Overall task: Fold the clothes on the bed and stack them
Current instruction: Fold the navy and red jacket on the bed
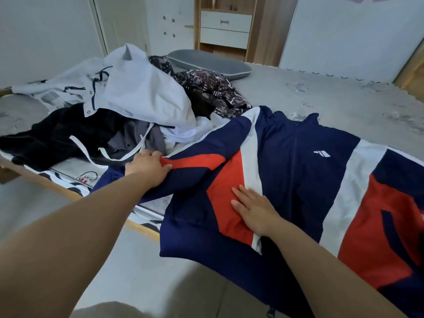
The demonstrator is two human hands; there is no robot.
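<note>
A navy, red and white jacket [296, 161] lies spread across the near edge of the bed, its hem hanging over the side. My left hand [146, 167] grips the jacket's left sleeve, fingers curled over the red stripe. My right hand [254, 208] presses flat on the red and white chest panel, fingers straight. To the left lies a loose heap: a pale blue shirt [137, 88], a black garment [62, 131] with white straps, a grey piece [135, 138] and a dark patterned garment [211, 88].
The grey bed sheet [332, 97] stretches back to the right. A grey pillow [206, 63] lies at the far side. A wooden cabinet with white drawers [226, 26] stands behind. The wooden bed frame [68, 191] borders tiled floor on the near left.
</note>
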